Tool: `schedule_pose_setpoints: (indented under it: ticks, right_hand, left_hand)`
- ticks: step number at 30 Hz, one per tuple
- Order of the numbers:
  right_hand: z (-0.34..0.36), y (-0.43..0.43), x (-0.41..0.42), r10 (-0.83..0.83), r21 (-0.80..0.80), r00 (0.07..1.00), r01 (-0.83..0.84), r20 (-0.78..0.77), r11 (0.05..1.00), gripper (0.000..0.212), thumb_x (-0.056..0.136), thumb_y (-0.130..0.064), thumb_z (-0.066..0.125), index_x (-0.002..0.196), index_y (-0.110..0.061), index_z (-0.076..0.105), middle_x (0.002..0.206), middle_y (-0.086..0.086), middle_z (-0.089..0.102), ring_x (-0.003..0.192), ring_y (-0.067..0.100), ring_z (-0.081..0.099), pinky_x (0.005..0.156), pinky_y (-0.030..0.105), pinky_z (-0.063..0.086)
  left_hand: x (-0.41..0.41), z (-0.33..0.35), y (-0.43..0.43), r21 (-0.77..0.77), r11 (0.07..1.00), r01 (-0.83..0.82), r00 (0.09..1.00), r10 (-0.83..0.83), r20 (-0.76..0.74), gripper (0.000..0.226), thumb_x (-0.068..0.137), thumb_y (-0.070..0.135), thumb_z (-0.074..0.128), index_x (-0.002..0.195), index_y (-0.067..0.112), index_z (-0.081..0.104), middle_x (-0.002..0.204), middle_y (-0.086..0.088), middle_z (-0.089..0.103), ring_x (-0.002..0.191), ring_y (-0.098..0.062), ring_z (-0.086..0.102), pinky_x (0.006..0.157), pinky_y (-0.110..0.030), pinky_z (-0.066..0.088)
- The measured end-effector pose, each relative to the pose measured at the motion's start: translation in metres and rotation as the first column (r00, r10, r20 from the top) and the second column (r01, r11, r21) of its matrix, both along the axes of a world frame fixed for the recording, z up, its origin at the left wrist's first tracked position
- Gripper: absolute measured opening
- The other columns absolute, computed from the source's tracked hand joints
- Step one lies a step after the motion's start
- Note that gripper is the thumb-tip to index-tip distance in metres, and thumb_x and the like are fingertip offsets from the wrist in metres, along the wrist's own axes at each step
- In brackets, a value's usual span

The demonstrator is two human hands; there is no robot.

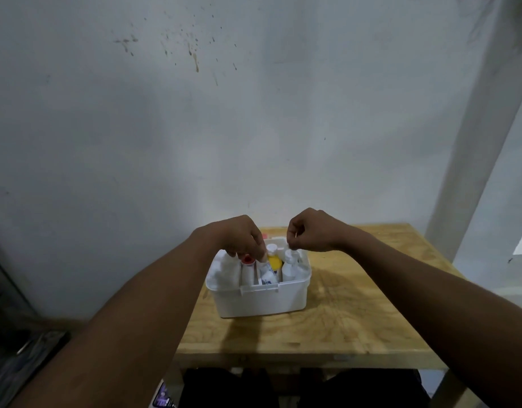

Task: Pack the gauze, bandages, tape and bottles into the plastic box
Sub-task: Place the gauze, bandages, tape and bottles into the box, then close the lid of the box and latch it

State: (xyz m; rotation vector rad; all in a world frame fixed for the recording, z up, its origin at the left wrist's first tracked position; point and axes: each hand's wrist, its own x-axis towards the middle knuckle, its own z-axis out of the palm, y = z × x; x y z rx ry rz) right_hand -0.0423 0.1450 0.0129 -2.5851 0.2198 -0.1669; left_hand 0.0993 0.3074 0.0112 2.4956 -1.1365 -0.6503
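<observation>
You are nearly done packing, I think. The plastic box [262, 301] is sitting in the lower middle of the frame, on the wooden table [357, 304], and it is looking full.

Your left hand [242, 235] is dipping into the box from above. Its fingers look to be pinching the top of a white pack [267, 275] with blue print and tucking it in between the bottles. Your right hand [312, 231] is hovering just right of it, over the back rim. Its fingers are curled tight, but I cannot tell if they are holding anything.

In the box, a red-capped bottle [248, 260], a yellow bottle [275, 262] and a white bottle [289, 267] are standing up, side by side and touching. Next you are likely needing a gentle push down, so the pack slides in and no bottle tips.
</observation>
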Motion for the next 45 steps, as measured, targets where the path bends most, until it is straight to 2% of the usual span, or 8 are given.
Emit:
schedule_pose_setpoints:
  ticks: [6,15,21,32,38,41,43,45]
  right_hand:
    - [-0.007,0.001,-0.012,-0.057,-0.137,0.976,0.029,-0.212,0.990,0.012,0.077,-0.022,0.075,0.080,-0.010,0.074,0.087,0.004,0.073,0.088,0.022,0.067,0.077,0.036,0.057]
    - [-0.020,0.013,-0.008,-0.024,-0.135,0.979,-0.004,-0.202,0.991,0.019,0.083,-0.020,0.074,0.094,-0.006,0.078,0.094,0.009,0.076,0.089,0.024,0.070,0.083,0.040,0.059]
    - [-0.023,0.019,-0.007,0.020,0.022,0.989,-0.017,-0.149,1.000,0.012,0.087,-0.009,0.070,0.096,-0.005,0.077,0.082,0.004,0.074,0.056,0.003,0.062,0.054,0.013,0.046]
    - [-0.020,0.004,-0.007,-0.102,0.094,0.995,0.102,0.001,0.990,0.017,0.088,-0.019,0.067,0.083,-0.005,0.074,0.072,0.006,0.075,0.045,0.007,0.061,0.048,0.017,0.047]
    - [-0.015,-0.011,0.006,-0.273,0.134,0.955,0.258,0.114,0.957,0.019,0.085,-0.024,0.066,0.080,-0.006,0.073,0.078,0.002,0.072,0.080,0.020,0.067,0.071,0.033,0.056]
    - [-0.017,-0.018,0.018,-0.371,0.264,0.926,0.343,0.064,0.902,0.027,0.088,-0.029,0.064,0.087,-0.002,0.069,0.081,0.007,0.068,0.074,0.025,0.063,0.058,0.032,0.054]
    - [-0.022,-0.022,0.028,-0.401,0.325,0.916,0.386,-0.021,0.864,0.031,0.090,-0.032,0.062,0.085,-0.002,0.063,0.080,0.011,0.061,0.072,0.028,0.060,0.056,0.034,0.056]
    - [-0.030,-0.027,0.040,-0.436,0.387,0.894,0.439,-0.103,0.811,0.035,0.090,-0.038,0.061,0.091,-0.004,0.057,0.086,0.012,0.058,0.075,0.028,0.060,0.057,0.034,0.056]
  left_hand:
    - [-0.013,-0.002,0.004,0.029,0.999,0.012,1.000,-0.013,0.021,0.014,0.073,0.024,0.087,0.085,0.022,0.081,0.067,0.004,0.073,0.055,-0.008,0.060,0.050,-0.020,0.044]
    - [-0.015,-0.009,-0.003,0.011,0.999,0.035,0.998,-0.035,0.059,0.013,0.078,0.021,0.085,0.092,0.019,0.083,0.086,-0.006,0.079,0.061,-0.009,0.062,0.052,-0.021,0.047]
    - [-0.012,-0.014,-0.004,0.031,0.999,0.032,0.998,-0.034,0.059,0.015,0.078,0.023,0.085,0.092,0.021,0.084,0.094,-0.008,0.079,0.069,-0.014,0.062,0.061,-0.026,0.052]
    - [-0.010,-0.003,0.003,-0.043,0.998,-0.041,0.999,0.042,0.025,0.017,0.076,0.032,0.083,0.083,0.017,0.080,0.074,0.000,0.073,0.061,-0.013,0.060,0.053,-0.023,0.045]
    - [0.012,-0.001,0.017,-0.249,0.947,-0.201,0.967,0.232,0.102,0.026,0.086,0.040,0.076,0.079,0.014,0.073,0.077,0.001,0.070,0.069,-0.013,0.061,0.062,-0.024,0.046]
    - [0.030,-0.008,0.027,-0.256,0.910,-0.326,0.910,0.376,0.177,0.043,0.088,0.054,0.068,0.075,0.014,0.063,0.076,-0.001,0.059,0.073,-0.020,0.056,0.068,-0.026,0.043]
    - [0.042,-0.014,0.032,-0.198,0.886,-0.420,0.890,0.445,0.103,0.057,0.089,0.062,0.061,0.071,0.009,0.054,0.073,-0.007,0.055,0.066,-0.025,0.055,0.063,-0.028,0.045]
    - [0.051,-0.022,0.037,-0.151,0.845,-0.513,0.856,0.517,-0.015,0.064,0.090,0.068,0.053,0.092,0.004,0.058,0.090,-0.012,0.062,0.074,-0.028,0.064,0.068,-0.033,0.054]
